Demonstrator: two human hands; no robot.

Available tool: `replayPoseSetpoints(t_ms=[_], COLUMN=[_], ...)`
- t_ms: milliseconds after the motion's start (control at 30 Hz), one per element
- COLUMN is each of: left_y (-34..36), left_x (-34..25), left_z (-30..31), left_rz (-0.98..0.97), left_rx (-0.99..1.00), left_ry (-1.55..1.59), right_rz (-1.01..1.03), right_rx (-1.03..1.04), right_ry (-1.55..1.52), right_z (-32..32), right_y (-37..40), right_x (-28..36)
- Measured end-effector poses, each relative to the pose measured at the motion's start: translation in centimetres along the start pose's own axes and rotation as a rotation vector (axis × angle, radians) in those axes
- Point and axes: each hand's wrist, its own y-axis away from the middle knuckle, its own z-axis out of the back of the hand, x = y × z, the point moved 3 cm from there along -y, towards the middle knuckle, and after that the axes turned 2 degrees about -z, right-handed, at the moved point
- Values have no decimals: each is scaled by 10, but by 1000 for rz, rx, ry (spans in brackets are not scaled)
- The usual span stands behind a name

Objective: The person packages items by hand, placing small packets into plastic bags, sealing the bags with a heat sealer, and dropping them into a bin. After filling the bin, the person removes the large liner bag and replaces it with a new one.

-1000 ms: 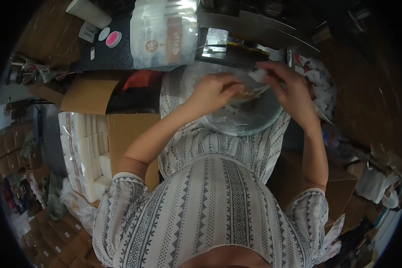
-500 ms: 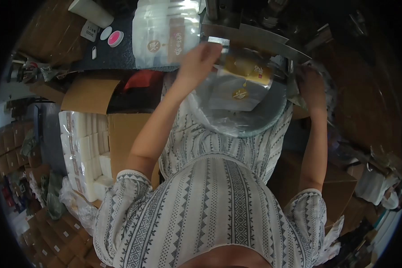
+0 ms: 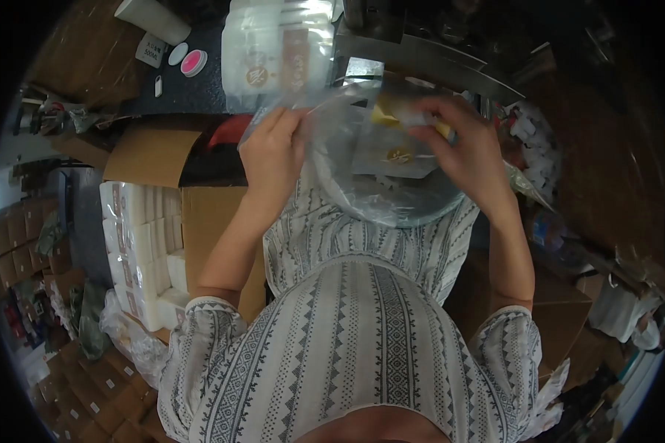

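Note:
My left hand (image 3: 275, 151) is closed on a clear plastic bag (image 3: 262, 118), left of a round basin (image 3: 428, 210) lined with clear film. Above the basin's right side, my right hand (image 3: 462, 148) reaches inward with fingers curled near yellow-printed packaging (image 3: 388, 112); motion blur hides what it pinches. A translucent bag with a round gold logo (image 3: 399, 155) lies in the basin. At the basin's far edge stands a small shiny metal plate (image 3: 364, 70).
A stack of printed bags (image 3: 277, 59) lies on the dark table, beside a pink round tin (image 3: 193, 63) and a white cup (image 3: 151, 18). An open carton (image 3: 218, 236) with white packs (image 3: 137, 251) stands left. Machine metalwork (image 3: 451, 63) spans the far side.
My left hand has moved left and down from the metal plate, with clear plastic now in it. My right hand has come inward from the right side to over the basin.

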Motion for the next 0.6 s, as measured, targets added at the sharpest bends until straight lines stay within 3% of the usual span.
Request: replayPoseSetpoints(t_ms=[133,200,233,300,333,400,433,500,533,600], left_y=[-1,5,6,4,-1,-7,-14,-27,-31,-30], left_x=[-21,-25,-29,-34,-37,-34,-32,-28,-28,-27], left_z=[-3,-19,-24,-47,-54,-80,-91,-110,-113,-120], left_rz=[-119,-127,-127,11,7,562,560,722,804,799], left_rx=[39,269,269,559,554,795,792,734,776,771], left_ry=[78,265,266,538,540,891,893,1206,1212,1238], right_rz=[93,-61,-62,-85,-82,-116,-114,-245,-247,-491], right_rx=[32,160,160,78,76,-192,-191,-133,-131,-201], right_ry=[84,-12,-12,-293,-289,-195,-192,51,51,371], right_z=[-2,-1,-2,-3,-2,13,20,37,43,60], right_y=[-2,3,4,7,7,8,12,23,24,28], right_x=[9,1,-5,-24,-30,-42,-44,-48,-50,-62])
